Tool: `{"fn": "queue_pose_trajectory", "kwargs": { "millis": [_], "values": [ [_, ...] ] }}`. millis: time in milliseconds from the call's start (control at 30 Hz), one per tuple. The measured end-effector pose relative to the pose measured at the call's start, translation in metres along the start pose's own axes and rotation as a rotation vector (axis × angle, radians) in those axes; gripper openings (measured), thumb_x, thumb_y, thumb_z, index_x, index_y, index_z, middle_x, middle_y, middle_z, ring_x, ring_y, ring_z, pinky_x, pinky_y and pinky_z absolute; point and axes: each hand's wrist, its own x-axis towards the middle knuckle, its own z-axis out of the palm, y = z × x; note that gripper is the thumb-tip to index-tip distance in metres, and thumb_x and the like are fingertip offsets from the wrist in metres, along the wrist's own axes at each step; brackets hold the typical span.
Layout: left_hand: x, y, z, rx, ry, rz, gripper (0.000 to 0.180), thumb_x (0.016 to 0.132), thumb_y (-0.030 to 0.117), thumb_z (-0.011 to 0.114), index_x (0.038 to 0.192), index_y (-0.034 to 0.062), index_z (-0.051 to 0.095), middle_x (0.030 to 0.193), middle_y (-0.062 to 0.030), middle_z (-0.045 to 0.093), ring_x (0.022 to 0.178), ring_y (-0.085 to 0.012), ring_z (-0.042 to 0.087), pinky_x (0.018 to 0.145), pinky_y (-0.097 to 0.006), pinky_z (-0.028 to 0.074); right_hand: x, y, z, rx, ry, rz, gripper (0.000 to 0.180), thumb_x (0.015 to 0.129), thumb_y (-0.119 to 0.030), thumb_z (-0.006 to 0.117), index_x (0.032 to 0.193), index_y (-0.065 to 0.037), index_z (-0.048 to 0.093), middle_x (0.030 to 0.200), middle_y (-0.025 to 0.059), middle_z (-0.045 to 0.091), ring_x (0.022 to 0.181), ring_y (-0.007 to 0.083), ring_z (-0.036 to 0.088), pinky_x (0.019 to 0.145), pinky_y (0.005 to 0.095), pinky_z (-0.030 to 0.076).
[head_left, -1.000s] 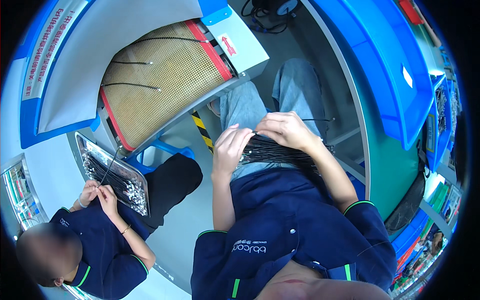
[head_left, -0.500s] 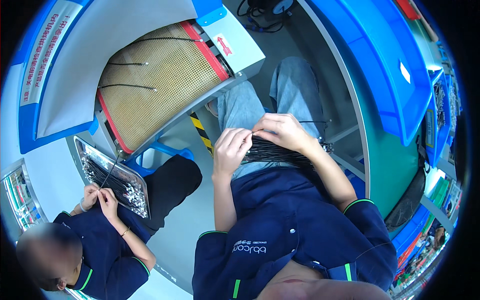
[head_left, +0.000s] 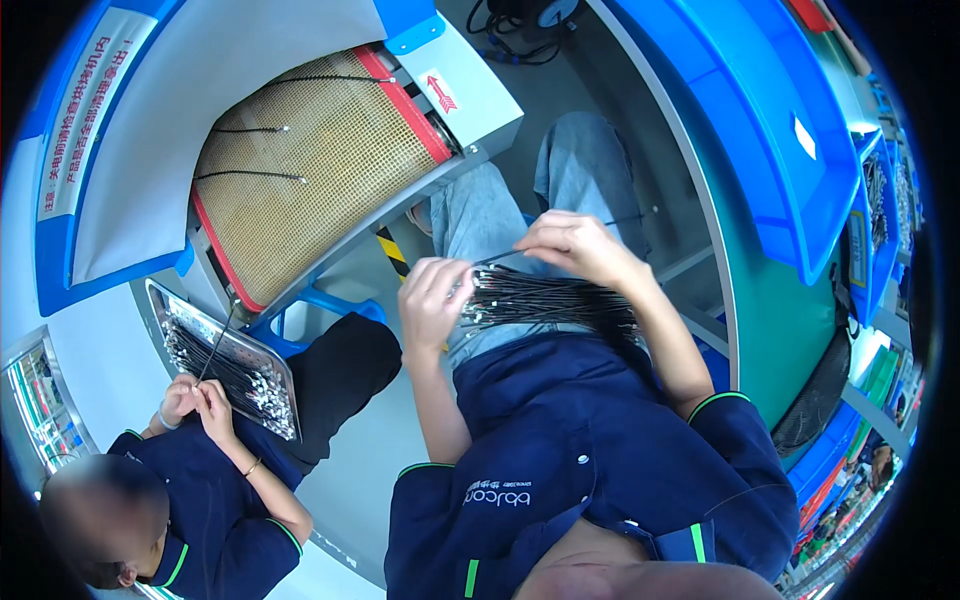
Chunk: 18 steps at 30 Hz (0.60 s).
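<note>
A single thin black cable (head_left: 500, 257) runs between my two hands and sticks out past the right one. My left hand (head_left: 432, 298) is closed on its left end, fingers bent. My right hand (head_left: 580, 248) pinches the cable farther along, held slightly higher. Just below both hands, a bundle of black cables (head_left: 555, 300) with small metal ends lies across my lap. The fingertips cover whatever is at the pinched left end.
At upper left, a mesh conveyor belt (head_left: 320, 140) with red edges carries several black cables. Left of me, a co-worker holds a cable over a metal tray (head_left: 292, 372) of cables. A blue bin (head_left: 760, 130) stands on the green table (head_left: 785, 340) at right.
My hands have moved apart, the left one going left and slightly down. More of the cable now shows stretched between them, and the lap bundle is less covered.
</note>
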Motion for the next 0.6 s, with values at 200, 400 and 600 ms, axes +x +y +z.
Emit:
{"fn": "queue_pose_trajectory", "kwargs": {
  "millis": [200,400,600],
  "values": [
    [-0.024,-0.037,-0.031,0.111,0.054,-0.158,0.014,0.069,-0.002,0.071,0.081,0.0026,0.064,0.08,-0.0082,0.065,0.077,-0.0257,0.062,0.069,-0.035,0.049,-0.016,0.023,-0.047,-0.123,0.042,0.208,0.016,0.075,-0.013,0.072,0.086,-0.004,0.066,0.08,0.0083,0.065,0.075,0.0226,0.063,0.066,0.0325,0.051],
    [-0.031,-0.045,-0.038,0.126,0.074,-0.238,0.012,0.071,-0.002,0.069,0.081,0.0026,0.064,0.079,-0.0078,0.065,0.076,-0.0245,0.061,0.068,-0.034,0.048,-0.019,0.024,-0.057,-0.093,0.065,0.19,0.013,0.077,-0.009,0.071,0.086,-0.002,0.064,0.08,0.0076,0.064,0.076,0.0214,0.064,0.066,0.0312,0.051],
    [-0.035,-0.045,-0.044,0.115,0.081,-0.272,0.013,0.07,-0.003,0.069,0.081,0.0022,0.064,0.079,-0.0081,0.064,0.076,-0.0243,0.061,0.068,-0.033,0.048,-0.02,0.019,-0.053,-0.117,0.197,0.011,0.015,0.073,-0.004,0.072,0.087,-0.002,0.067,0.08,0.0065,0.065,0.077,0.02,0.064,0.067,0.0305,0.051]
  ]
}}
